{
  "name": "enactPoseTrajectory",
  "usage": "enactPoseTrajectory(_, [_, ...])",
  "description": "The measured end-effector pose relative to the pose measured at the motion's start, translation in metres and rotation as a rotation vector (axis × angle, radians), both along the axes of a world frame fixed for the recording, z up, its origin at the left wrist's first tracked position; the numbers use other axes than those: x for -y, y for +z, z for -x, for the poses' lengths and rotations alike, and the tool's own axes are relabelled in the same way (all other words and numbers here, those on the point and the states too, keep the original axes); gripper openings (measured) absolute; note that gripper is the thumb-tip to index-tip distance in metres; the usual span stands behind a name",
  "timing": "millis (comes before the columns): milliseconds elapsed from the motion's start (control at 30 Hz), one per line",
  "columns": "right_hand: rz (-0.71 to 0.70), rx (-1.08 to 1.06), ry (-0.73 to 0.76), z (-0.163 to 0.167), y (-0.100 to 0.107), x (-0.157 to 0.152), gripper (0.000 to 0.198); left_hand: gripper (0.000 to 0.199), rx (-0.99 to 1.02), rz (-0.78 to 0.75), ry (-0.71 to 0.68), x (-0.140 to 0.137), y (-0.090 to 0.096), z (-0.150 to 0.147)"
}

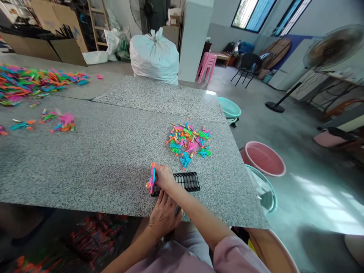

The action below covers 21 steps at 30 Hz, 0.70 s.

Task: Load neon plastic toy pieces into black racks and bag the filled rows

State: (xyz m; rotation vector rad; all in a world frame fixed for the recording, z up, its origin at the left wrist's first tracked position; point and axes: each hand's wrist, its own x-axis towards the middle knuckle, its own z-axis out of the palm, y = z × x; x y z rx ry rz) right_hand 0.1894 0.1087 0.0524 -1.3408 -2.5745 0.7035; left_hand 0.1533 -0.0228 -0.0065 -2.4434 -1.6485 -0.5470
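My right hand (165,177) is closed around a small pink and blue plastic toy piece (152,179) with orange ends. It is over the left part of a black plastic grid rack (191,181), whose left end is partly hidden. My left hand (165,215) lies at the table's front edge with fingers stretched toward the rack's near side; whether they touch it I cannot tell. Beyond the rack, a loose pile of small pink, blue, green and orange plastic pieces (189,139) lies on the speckled table (113,151).
A large heap of similar pieces (31,83) spreads at the far left, with smaller clusters (65,122) nearer. A tied white sack (154,55) stands behind the table. Pink (264,159) and turquoise basins (229,107) stand along the right edge. More coloured pieces (98,235) are below the table.
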Motion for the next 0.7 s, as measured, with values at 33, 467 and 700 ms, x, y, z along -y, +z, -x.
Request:
enactPoseTrajectory(33, [-0.024, -0.024, 0.061, -0.007, 0.0, -0.002, 0.033, 0.05, -0.004, -0.022, 0.015, -0.001, 0.0, 0.0])
enactPoseTrajectory(467, [-0.326, 0.172, 0.067, -0.156, 0.013, -0.085, 0.025, 0.063, -0.031, -0.126, 0.012, -0.003, 0.004, 0.0])
enactPoseTrajectory(700, [0.328, -0.558, -0.263, -0.077, -0.015, 0.042, 0.009, 0.053, 0.008, 0.025, -0.037, 0.002, -0.016, -0.002])
